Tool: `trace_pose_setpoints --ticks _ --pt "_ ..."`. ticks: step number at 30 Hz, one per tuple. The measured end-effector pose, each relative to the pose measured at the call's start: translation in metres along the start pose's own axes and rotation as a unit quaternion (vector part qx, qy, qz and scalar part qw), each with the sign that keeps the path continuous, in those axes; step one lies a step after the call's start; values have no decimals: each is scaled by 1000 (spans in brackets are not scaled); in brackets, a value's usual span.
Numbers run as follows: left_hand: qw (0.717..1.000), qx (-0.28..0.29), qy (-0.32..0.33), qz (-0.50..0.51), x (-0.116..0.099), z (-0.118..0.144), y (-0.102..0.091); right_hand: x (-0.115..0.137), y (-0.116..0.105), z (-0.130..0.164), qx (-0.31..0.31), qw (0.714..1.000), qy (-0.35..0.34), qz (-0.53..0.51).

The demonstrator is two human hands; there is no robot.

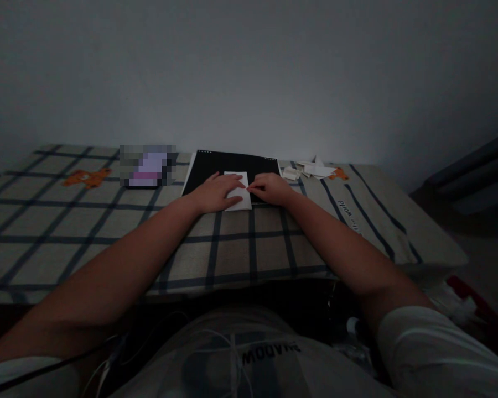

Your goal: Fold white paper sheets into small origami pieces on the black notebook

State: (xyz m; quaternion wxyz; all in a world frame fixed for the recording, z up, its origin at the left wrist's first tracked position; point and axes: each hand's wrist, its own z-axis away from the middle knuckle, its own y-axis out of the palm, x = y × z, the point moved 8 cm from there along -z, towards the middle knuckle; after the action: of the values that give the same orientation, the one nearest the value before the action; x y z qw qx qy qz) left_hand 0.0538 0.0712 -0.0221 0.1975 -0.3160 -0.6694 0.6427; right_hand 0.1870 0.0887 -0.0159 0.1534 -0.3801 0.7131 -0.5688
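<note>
Both hands press on the white paper: left hand lies flat on it, right hand pinches its edge at 3 o'clock. This paper rests on a black board at the bench far side. If the flat hand slips, the fold could go crooked.

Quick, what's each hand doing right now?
Left hand: open, flat on the white paper.
Right hand: fingers pinching the paper's edge.
</note>
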Motion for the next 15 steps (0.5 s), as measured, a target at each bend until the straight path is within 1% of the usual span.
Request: trace_pose_setpoints --ticks 2,6,8,11,13,15 --pt "1000 0 -1 4 -2 1 -3 -2 1 0 -6 1000 -4 -6" --pt "1000 6 8 4 -5 2 -6 -9 -1 0 -29 999 38 9" --pt "1000 10 14 3 -7 2 -6 -12 -2 -1 -29 998 51 9" --pt "1000 1 16 6 -7 1 -5 -9 -1 -2 -17 999 28 -8" --pt "1000 -14 12 12 -5 -1 -4 -6 -1 -2 -9 1000 0 -23" --pt "999 -30 10 12 -4 -2 -3 -5 0 -1 -5 999 -11 -31"
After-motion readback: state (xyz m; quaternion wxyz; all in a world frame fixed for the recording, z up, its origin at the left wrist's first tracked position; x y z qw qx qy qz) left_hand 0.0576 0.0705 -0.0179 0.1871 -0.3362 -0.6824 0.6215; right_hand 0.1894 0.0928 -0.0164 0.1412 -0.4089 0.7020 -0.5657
